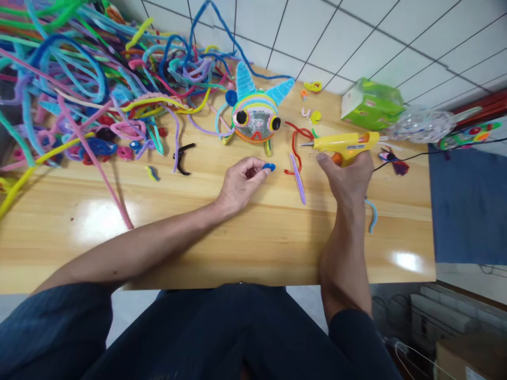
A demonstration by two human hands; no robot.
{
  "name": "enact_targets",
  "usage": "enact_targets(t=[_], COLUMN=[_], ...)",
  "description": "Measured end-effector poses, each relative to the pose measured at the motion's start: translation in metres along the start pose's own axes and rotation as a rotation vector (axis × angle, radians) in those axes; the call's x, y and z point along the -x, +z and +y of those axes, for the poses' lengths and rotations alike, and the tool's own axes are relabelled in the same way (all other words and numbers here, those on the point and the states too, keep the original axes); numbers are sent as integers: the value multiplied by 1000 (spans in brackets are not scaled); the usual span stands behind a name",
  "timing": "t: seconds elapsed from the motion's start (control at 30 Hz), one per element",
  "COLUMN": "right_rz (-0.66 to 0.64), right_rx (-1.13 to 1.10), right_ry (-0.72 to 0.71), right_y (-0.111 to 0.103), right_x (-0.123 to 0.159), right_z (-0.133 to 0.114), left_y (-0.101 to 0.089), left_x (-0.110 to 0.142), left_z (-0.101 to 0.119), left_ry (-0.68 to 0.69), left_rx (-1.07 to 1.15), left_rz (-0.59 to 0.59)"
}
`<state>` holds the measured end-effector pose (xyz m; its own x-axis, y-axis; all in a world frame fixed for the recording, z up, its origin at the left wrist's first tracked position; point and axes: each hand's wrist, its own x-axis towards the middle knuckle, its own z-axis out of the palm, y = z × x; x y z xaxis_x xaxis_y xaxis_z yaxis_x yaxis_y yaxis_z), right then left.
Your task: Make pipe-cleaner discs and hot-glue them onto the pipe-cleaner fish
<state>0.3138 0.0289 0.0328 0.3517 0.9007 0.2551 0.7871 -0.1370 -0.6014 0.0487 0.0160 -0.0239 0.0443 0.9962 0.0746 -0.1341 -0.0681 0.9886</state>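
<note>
My left hand [242, 184] pinches a small blue pipe cleaner coil [269, 167] between thumb and fingertips, low over the wooden table. My right hand [348, 177] is wrapped round the grip of a yellow hot glue gun [343, 141], its metal nozzle pointing left. Just behind my left hand stands a round pipe cleaner figure [254, 124] with big yellow-and-black eyes, a red mouth and two pointed blue ears. A red pipe cleaner [294, 148] and a folded purple pipe cleaner [298, 179] lie between my hands.
A big tangle of coloured pipe cleaners [91, 79] covers the table's back left. At the back right are a green box [370, 103] and a clear plastic bag [422, 125]. A black cord [431, 152] runs off to the right. White tiled wall [309, 37] bounds the back.
</note>
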Motion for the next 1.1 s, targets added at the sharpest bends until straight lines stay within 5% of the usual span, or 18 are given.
enact_targets(t=[0.27,0.63,1.1], right_rz=[-89,-114,-166], right_rx=[173,237,287], right_ry=[-150,-181,-225], right_y=[5,7,7], right_x=[18,25,28], right_z=[-24,-13,-13], left_y=[1,2,1], left_x=[1,-1,0], left_z=[4,-5,-5], left_ry=[-109,81,122], left_rx=[-46,-174,-220], left_rz=[-105,-61,-105])
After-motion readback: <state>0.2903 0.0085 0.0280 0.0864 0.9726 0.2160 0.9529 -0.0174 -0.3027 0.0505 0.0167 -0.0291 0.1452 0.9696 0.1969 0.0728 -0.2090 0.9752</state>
